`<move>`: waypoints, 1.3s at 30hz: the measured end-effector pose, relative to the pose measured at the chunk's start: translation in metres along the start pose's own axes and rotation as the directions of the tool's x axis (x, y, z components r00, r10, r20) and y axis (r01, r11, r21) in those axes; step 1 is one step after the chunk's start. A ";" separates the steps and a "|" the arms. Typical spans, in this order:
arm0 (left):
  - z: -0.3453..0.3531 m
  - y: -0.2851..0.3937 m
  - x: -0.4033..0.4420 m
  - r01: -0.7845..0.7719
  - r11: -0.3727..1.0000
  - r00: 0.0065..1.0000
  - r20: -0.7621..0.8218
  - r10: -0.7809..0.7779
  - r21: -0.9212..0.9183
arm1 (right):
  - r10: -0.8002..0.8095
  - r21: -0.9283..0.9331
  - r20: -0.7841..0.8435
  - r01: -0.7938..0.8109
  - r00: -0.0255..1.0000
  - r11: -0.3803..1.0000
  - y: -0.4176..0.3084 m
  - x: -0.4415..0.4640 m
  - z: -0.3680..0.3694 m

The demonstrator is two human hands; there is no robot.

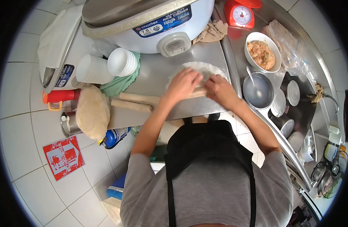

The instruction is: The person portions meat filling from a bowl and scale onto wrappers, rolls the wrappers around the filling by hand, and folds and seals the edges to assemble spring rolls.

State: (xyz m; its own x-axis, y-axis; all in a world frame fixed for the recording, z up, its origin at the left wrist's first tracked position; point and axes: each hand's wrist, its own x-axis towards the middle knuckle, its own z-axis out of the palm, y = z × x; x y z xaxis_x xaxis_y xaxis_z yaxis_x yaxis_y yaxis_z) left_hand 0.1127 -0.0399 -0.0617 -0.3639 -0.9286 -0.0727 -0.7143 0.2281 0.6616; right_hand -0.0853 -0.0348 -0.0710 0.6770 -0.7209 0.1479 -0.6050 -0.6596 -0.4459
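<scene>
Over the steel counter [164, 68], my left hand [184, 84] has its fingers curled at the edge of a round, white floured patch [210, 69]; what they pinch is too small to tell. My right hand [220, 89] is closed on the right end of a pale dough roll [196, 93], which lies between both hands near the counter's front edge. Two more dough rolls, one behind [140, 98] and one in front [131, 106], lie left of my left wrist. A large dough lump [93, 113] sits at the counter's left end.
A big rice cooker [147, 41] stands behind. Stacked white cups [123, 62] rest by a green cloth [123, 84]. On the right are a bowl of orange-pink filling [261, 55], a metal bowl of liquid with a spoon [257, 92], and a red scale [242, 15].
</scene>
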 end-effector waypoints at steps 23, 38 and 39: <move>0.002 -0.024 0.063 -0.038 0.998 0.963 0.267 0.050 -0.049 | 0.157 0.121 0.124 -0.172 0.980 0.978 0.001 -0.007 -0.001; -0.001 -0.021 0.061 -0.062 0.998 0.962 0.266 0.061 -0.007 | 0.071 0.075 0.095 -0.078 0.993 0.994 -0.002 -0.009 -0.005; 0.000 -0.022 0.062 -0.060 0.998 0.962 0.266 0.059 -0.003 | 0.047 0.097 0.086 -0.055 0.995 0.994 -0.004 -0.007 -0.001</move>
State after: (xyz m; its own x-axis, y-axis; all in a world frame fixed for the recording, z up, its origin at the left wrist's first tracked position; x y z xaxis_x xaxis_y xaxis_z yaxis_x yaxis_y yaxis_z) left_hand 0.1057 -0.1019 -0.0806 -0.5513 -0.8020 -0.2299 -0.6892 0.2824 0.6673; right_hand -0.0885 -0.0272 -0.0696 0.6815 -0.7301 0.0504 -0.5980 -0.5953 -0.5367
